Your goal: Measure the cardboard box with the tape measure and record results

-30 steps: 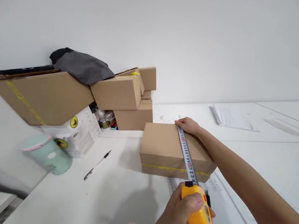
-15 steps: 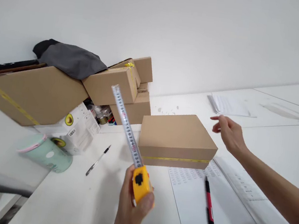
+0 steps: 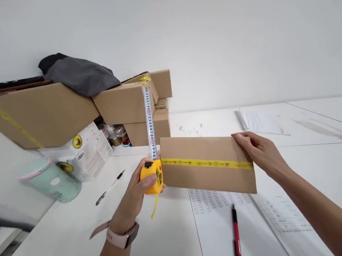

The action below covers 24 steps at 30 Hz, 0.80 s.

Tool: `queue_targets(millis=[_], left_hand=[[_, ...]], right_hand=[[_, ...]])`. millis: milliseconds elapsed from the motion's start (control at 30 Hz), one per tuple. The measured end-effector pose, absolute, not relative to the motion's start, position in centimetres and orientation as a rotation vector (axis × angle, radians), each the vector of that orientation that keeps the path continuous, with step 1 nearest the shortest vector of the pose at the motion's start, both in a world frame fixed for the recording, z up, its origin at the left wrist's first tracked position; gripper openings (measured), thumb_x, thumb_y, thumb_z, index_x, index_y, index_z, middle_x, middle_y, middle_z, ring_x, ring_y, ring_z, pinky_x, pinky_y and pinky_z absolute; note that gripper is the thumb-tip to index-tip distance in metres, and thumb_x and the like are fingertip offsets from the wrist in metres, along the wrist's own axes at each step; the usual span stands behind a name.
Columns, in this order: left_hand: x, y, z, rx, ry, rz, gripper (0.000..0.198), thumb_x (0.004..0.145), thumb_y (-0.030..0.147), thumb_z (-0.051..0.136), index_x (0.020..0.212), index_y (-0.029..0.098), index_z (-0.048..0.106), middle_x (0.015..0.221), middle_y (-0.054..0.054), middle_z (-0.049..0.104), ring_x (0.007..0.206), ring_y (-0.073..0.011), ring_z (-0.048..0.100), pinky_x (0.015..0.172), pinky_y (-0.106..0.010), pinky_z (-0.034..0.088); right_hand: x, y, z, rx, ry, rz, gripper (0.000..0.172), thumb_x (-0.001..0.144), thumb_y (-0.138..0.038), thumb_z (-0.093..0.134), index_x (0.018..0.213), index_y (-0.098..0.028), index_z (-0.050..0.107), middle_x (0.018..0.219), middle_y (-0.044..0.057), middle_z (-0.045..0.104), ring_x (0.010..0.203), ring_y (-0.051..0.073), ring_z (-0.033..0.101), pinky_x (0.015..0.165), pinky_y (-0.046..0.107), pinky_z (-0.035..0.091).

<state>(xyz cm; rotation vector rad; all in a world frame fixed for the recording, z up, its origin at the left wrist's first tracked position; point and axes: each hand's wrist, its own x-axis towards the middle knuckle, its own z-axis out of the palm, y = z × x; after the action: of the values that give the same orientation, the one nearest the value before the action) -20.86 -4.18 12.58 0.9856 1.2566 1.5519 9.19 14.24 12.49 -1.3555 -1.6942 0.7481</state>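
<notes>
My left hand [image 3: 140,185] is wrapped round a yellow tape measure [image 3: 152,177], whose blade stretches up and slightly left from it. The measure is at the left end of a brown cardboard box [image 3: 205,178], which shows a side with a yellow tape strip facing me. At the box's upper right edge is my right hand [image 3: 257,152], thumb and fingers gripping the cardboard. Beneath the box lies a printed sheet [image 3: 208,225] with a red and black pen [image 3: 237,237] on it.
Stacked cardboard boxes [image 3: 120,103] and a dark grey cloth [image 3: 83,75] stand at the back left. Nearer are a white avocado box [image 3: 94,151], a mint-green container [image 3: 57,180] and a clear pen [image 3: 110,187]. A paper stack [image 3: 261,122] lies at the back right.
The box has tipped up so its taped side faces me. My right hand has moved left and taken hold of it. My left hand with the tape measure has risen and shifted left.
</notes>
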Motion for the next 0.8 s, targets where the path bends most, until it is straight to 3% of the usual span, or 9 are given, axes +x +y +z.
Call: queue_targets(millis=[67, 167, 300, 367, 500, 633, 800], left_hand=[[-20.6, -3.5, 13.6, 1.029, 1.279, 1.518, 0.057, 0.066, 0.047, 0.079, 0.112, 0.022, 0.06, 0.104, -0.006, 0.066, 0.063, -0.0184, 0.066, 0.059, -0.034, 0.055], [-19.5, -3.8, 13.8, 1.068, 1.317, 1.521, 0.055, 0.065, 0.047, 0.082, 0.109, 0.022, 0.06, 0.093, -0.004, 0.064, 0.065, -0.0188, 0.064, 0.06, -0.032, 0.055], [-16.1, -6.1, 11.4, 1.032, 1.21, 1.489, 0.073, 0.064, 0.05, 0.087, 0.125, 0.027, 0.053, 0.098, -0.006, 0.065, 0.072, -0.02, 0.063, 0.061, -0.031, 0.056], [-13.8, -7.1, 9.4, 0.978, 1.098, 1.338, 0.082, 0.064, 0.052, 0.088, 0.132, 0.027, 0.049, 0.095, -0.006, 0.063, 0.072, -0.0199, 0.062, 0.062, -0.032, 0.056], [-9.7, -7.4, 5.7, 0.867, 1.034, 1.194, 0.076, 0.06, 0.043, 0.089, 0.126, 0.023, 0.057, 0.096, -0.005, 0.059, 0.078, -0.0199, 0.059, 0.075, -0.037, 0.058], [-7.7, -6.9, 4.2, 0.828, 1.001, 1.15, 0.071, 0.061, 0.037, 0.087, 0.124, 0.021, 0.059, 0.095, -0.006, 0.059, 0.08, -0.0201, 0.057, 0.079, -0.037, 0.055], [-7.6, -7.6, 3.5, 0.777, 1.047, 1.094, 0.073, 0.059, 0.027, 0.085, 0.126, 0.02, 0.058, 0.094, -0.004, 0.06, 0.085, -0.0214, 0.061, 0.083, -0.035, 0.053]], right_hand=[[8.7, 15.9, 13.2, -1.414, -1.724, 0.646, 0.05, 0.088, -0.071, 0.051, 0.094, -0.027, 0.073, 0.097, 0.008, 0.073, 0.09, 0.028, 0.064, 0.074, 0.038, 0.047], [7.4, 17.9, 13.5, -1.344, -1.824, 0.316, 0.04, 0.094, -0.056, 0.048, 0.086, -0.025, 0.071, 0.109, 0.011, 0.071, 0.105, 0.031, 0.061, 0.086, 0.043, 0.046], [5.0, 18.8, 13.4, -1.093, -2.052, 0.018, 0.036, 0.099, -0.028, 0.034, 0.099, -0.02, 0.069, 0.112, 0.013, 0.072, 0.107, 0.03, 0.061, 0.095, 0.046, 0.042], [3.9, 18.6, 13.4, -1.071, -2.122, -0.093, 0.038, 0.098, -0.022, 0.031, 0.106, -0.019, 0.068, 0.106, 0.012, 0.074, 0.1, 0.03, 0.062, 0.094, 0.046, 0.039], [2.9, 17.8, 13.4, -1.104, -2.151, -0.261, 0.038, 0.098, -0.019, 0.031, 0.112, -0.016, 0.066, 0.103, 0.015, 0.073, 0.095, 0.031, 0.06, 0.089, 0.044, 0.036], [2.7, 17.5, 13.6, -1.161, -2.153, -0.362, 0.047, 0.097, -0.015, 0.029, 0.132, -0.012, 0.059, 0.1, 0.016, 0.073, 0.093, 0.032, 0.057, 0.084, 0.043, 0.033], [2.6, 17.8, 13.7, -1.123, -2.206, -0.411, 0.051, 0.097, -0.011, 0.031, 0.139, -0.022, 0.058, 0.099, 0.011, 0.072, 0.091, 0.029, 0.055, 0.078, 0.039, 0.032]])
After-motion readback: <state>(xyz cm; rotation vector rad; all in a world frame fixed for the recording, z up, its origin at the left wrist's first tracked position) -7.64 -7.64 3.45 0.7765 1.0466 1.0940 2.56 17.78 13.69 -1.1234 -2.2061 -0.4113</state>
